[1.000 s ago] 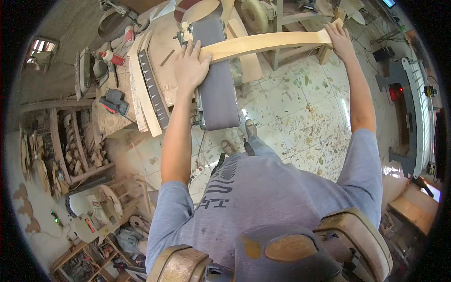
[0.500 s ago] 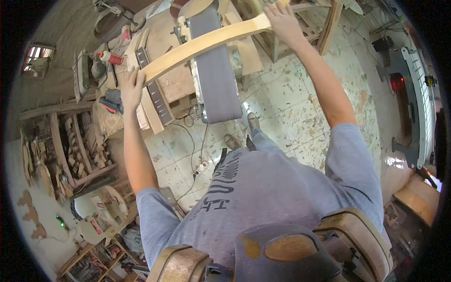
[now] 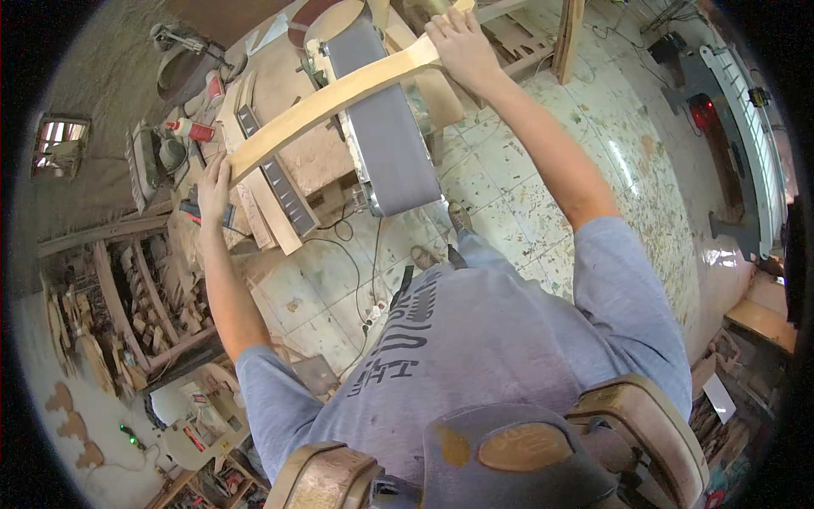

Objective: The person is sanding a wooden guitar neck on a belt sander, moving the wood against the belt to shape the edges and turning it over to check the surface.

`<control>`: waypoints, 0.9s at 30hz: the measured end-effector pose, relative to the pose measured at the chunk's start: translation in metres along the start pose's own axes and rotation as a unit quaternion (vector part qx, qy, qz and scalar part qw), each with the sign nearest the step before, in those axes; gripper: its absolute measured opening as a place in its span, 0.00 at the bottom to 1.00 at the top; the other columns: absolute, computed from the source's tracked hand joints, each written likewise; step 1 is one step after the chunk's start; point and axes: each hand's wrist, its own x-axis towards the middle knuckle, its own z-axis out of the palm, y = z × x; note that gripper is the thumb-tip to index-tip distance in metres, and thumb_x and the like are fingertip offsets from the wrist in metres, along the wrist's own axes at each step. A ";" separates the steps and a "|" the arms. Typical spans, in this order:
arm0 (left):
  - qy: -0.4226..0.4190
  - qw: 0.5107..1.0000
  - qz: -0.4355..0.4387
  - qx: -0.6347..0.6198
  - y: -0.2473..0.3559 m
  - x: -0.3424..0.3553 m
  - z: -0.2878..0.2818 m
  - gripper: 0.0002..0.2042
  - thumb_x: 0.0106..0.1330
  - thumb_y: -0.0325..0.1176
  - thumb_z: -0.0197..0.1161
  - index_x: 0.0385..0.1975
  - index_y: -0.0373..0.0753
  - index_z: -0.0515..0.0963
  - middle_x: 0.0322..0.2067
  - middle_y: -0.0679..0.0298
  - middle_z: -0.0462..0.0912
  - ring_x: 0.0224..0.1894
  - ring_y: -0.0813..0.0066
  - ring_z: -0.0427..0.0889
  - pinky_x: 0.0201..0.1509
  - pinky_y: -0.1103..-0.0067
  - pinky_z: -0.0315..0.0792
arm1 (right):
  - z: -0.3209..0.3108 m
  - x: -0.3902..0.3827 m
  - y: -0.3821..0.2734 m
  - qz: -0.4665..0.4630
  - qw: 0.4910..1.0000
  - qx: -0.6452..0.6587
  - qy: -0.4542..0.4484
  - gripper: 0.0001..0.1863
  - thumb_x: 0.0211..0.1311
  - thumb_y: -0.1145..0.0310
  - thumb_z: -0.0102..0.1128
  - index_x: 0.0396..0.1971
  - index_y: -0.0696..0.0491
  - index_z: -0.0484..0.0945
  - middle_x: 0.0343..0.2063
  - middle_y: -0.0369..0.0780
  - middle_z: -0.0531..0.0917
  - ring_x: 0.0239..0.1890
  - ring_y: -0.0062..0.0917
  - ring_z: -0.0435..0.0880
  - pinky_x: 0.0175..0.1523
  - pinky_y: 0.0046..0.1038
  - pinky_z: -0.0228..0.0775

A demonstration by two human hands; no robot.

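Note:
I hold a long curved strip of pale wood (image 3: 339, 97) across the grey belt of a belt sander (image 3: 386, 144). My left hand (image 3: 214, 182) grips the strip's left end, low and near the cluttered bench. My right hand (image 3: 459, 42) grips its right end, up at the top of the view. The strip slopes upward from left to right and crosses the belt near its upper part. Both arms are stretched out in front of me.
A workbench (image 3: 280, 127) to the left carries wooden slats, a red can (image 3: 197, 131) and a power tool (image 3: 157, 157). Wooden racks (image 3: 127, 297) with offcuts stand at lower left. Cables lie on the sawdust-strewn tiled floor (image 3: 526, 212). A machine with a red light (image 3: 712, 114) stands at right.
The strip has slid leftward across the belt and tilted. My left hand has dropped down and left toward the bench while my right hand has moved left and up.

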 end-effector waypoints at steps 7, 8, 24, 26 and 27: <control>-0.001 1.000 -0.003 -0.020 0.011 -0.002 -0.002 0.24 0.76 0.48 0.46 0.62 0.38 0.74 0.63 0.54 0.74 0.68 0.57 0.69 0.71 0.71 0.59 | -0.008 -0.004 -0.001 -0.004 0.998 0.016 0.065 0.22 0.60 0.62 0.52 0.49 0.61 0.77 0.51 0.49 0.80 0.62 0.44 0.71 0.70 0.48 0.56; -0.006 1.000 -0.006 -0.025 0.006 -0.004 -0.004 0.24 0.76 0.48 0.46 0.62 0.39 0.74 0.63 0.54 0.74 0.67 0.57 0.69 0.71 0.71 0.59 | -0.006 -0.004 -0.006 -0.008 0.998 0.012 0.064 0.22 0.60 0.62 0.52 0.49 0.61 0.77 0.52 0.49 0.79 0.62 0.44 0.71 0.70 0.48 0.55; 0.001 1.000 -0.021 0.006 0.021 -0.005 -0.010 0.26 0.76 0.51 0.45 0.63 0.38 0.74 0.62 0.50 0.75 0.66 0.57 0.70 0.69 0.70 0.60 | -0.015 -0.015 -0.012 0.016 0.999 -0.042 -0.018 0.23 0.64 0.69 0.52 0.60 0.57 0.72 0.61 0.45 0.77 0.69 0.45 0.67 0.74 0.49 0.52; 0.001 1.000 -0.024 -0.001 0.025 -0.004 -0.011 0.26 0.76 0.50 0.45 0.62 0.38 0.74 0.62 0.51 0.75 0.67 0.56 0.70 0.70 0.70 0.60 | -0.015 -0.017 -0.014 0.024 0.999 -0.041 -0.019 0.23 0.65 0.69 0.51 0.60 0.57 0.71 0.61 0.45 0.76 0.69 0.45 0.66 0.74 0.50 0.51; -0.002 1.000 -0.023 -0.003 0.021 -0.005 -0.012 0.26 0.76 0.50 0.45 0.63 0.39 0.74 0.62 0.51 0.75 0.67 0.57 0.70 0.70 0.70 0.60 | -0.016 -0.019 -0.017 0.019 0.999 -0.043 -0.022 0.24 0.65 0.69 0.51 0.60 0.57 0.71 0.61 0.45 0.76 0.69 0.45 0.66 0.74 0.50 0.51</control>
